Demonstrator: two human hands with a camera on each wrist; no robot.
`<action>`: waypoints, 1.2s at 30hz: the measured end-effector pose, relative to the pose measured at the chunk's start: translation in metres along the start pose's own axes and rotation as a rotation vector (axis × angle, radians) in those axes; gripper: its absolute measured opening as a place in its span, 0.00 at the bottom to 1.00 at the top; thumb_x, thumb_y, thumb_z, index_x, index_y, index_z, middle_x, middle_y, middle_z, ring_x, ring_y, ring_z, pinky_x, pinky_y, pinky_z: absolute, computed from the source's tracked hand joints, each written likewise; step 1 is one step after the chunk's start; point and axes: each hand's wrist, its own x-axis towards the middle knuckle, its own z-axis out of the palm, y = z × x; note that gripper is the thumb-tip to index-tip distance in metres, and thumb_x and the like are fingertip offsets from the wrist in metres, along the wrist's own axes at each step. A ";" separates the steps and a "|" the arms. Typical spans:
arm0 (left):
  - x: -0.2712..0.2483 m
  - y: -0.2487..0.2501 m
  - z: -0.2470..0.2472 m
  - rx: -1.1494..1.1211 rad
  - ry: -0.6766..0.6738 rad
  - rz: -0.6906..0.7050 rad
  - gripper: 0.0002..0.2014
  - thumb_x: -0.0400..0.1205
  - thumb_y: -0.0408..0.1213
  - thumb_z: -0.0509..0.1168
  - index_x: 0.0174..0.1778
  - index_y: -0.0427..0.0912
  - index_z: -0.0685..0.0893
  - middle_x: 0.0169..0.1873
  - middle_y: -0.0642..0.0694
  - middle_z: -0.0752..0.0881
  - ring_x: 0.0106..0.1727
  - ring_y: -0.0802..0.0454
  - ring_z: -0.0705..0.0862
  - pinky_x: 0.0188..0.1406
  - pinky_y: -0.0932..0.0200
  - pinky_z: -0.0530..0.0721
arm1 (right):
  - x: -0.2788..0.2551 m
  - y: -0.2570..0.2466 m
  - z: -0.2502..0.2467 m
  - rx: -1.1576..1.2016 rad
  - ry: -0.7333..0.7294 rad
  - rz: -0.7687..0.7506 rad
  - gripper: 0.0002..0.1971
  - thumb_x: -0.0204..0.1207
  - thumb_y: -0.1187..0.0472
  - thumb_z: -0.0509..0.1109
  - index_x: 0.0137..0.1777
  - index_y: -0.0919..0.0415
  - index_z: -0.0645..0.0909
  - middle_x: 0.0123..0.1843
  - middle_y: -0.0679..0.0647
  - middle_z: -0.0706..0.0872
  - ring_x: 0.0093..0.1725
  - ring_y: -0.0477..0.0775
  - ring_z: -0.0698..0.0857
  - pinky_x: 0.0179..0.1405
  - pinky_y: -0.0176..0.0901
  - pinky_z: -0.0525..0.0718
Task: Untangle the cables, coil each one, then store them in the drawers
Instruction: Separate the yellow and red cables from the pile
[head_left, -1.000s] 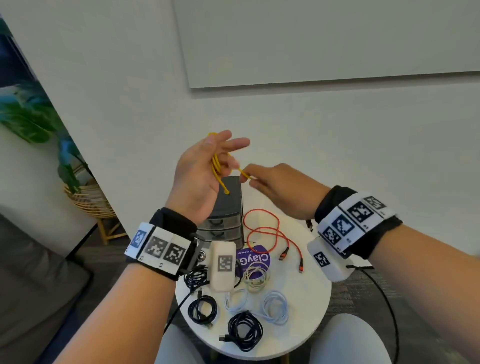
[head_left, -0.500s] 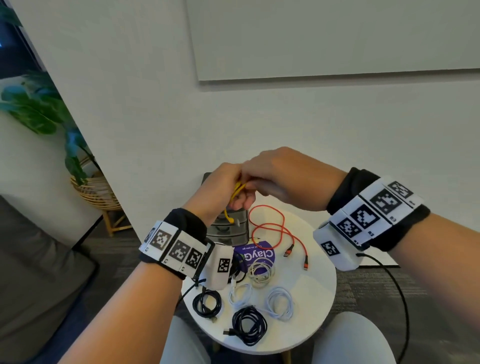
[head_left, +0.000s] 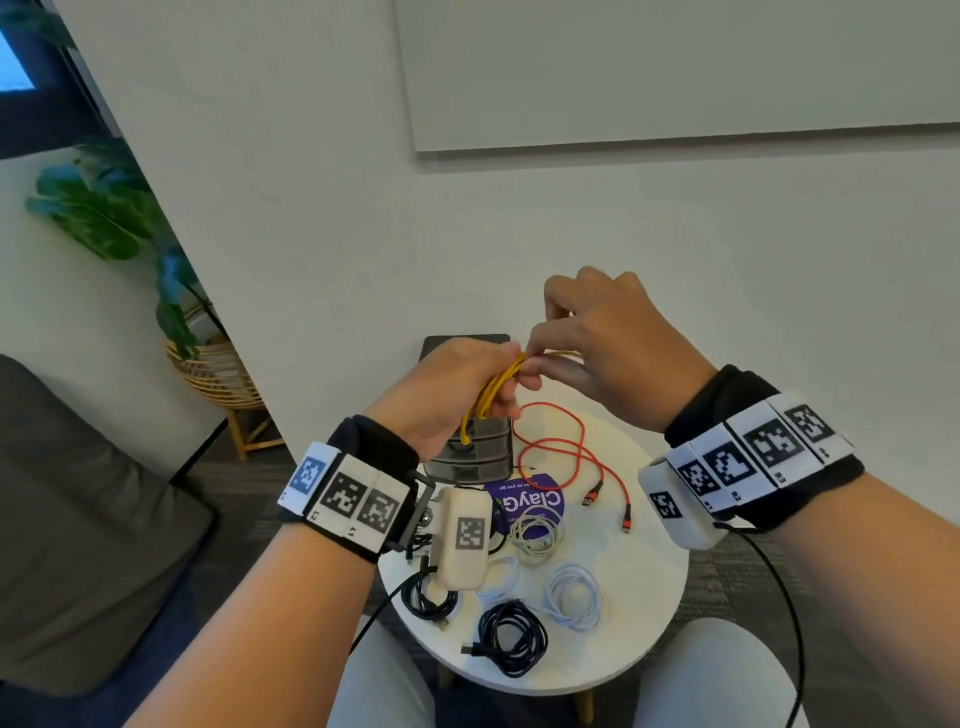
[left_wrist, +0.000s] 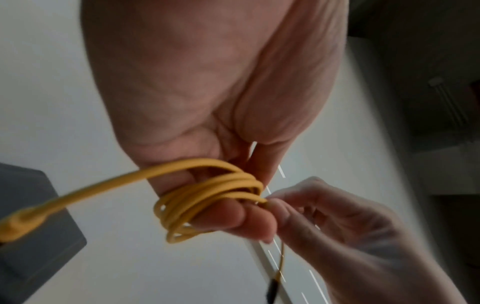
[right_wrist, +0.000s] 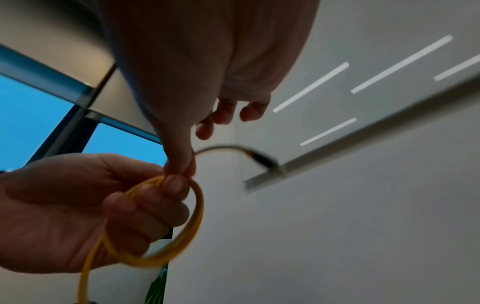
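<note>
Your left hand (head_left: 447, 389) is raised above the round white worktop (head_left: 660, 613), its fingers curled through a small coil of yellow cable (head_left: 493, 387), so that grip is wrapped around the loops; the left wrist view shows several turns stacked over your fingers (left_wrist: 233, 214), with one yellow plug end (left_wrist: 15, 224) hanging free towards the dark grey drawer unit (head_left: 475, 457). Your right hand (head_left: 613, 343) sits just beside the left, thumb and forefinger pinching the loose tail of the same yellow cable right at the coil, while your other right fingers (right_wrist: 249, 111) curl loosely away from it. Past your pinch, the tail arcs off to a dark plug (right_wrist: 262, 159), blurred in the right wrist view.

Below your hands, the drawer unit stands at the far edge of the worktop. Just right of it an orange cable (head_left: 566, 457) lies uncoiled in loose loops, both plugs pointing towards you. Nearer you, a beige coiled cable (head_left: 535, 535) rests partly on a purple card (head_left: 524, 501), two white coiled cables (head_left: 574, 597) lie in front of that, and two black coiled cables (head_left: 511, 636) sit along the near edge. A potted plant (head_left: 119, 218) in a wicker basket stands on the floor to the left
</note>
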 end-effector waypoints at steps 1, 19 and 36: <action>0.000 -0.001 0.002 0.014 -0.002 0.000 0.21 0.94 0.42 0.53 0.50 0.30 0.85 0.26 0.54 0.83 0.33 0.54 0.83 0.42 0.56 0.81 | 0.002 -0.002 -0.003 0.014 -0.060 0.008 0.12 0.83 0.50 0.69 0.44 0.54 0.88 0.40 0.48 0.75 0.39 0.53 0.75 0.39 0.49 0.67; 0.003 -0.001 0.026 -0.296 0.303 0.014 0.24 0.89 0.39 0.55 0.25 0.37 0.74 0.16 0.51 0.63 0.17 0.56 0.57 0.15 0.63 0.58 | -0.004 -0.030 0.023 0.545 0.130 0.401 0.13 0.75 0.61 0.77 0.60 0.58 0.90 0.49 0.54 0.90 0.46 0.50 0.87 0.51 0.43 0.84; -0.008 -0.045 0.049 -0.137 0.401 0.220 0.07 0.91 0.36 0.60 0.50 0.39 0.79 0.23 0.52 0.70 0.23 0.56 0.65 0.22 0.63 0.66 | -0.050 -0.043 0.064 1.210 0.356 0.943 0.12 0.70 0.74 0.78 0.47 0.57 0.90 0.43 0.56 0.93 0.48 0.60 0.92 0.55 0.62 0.91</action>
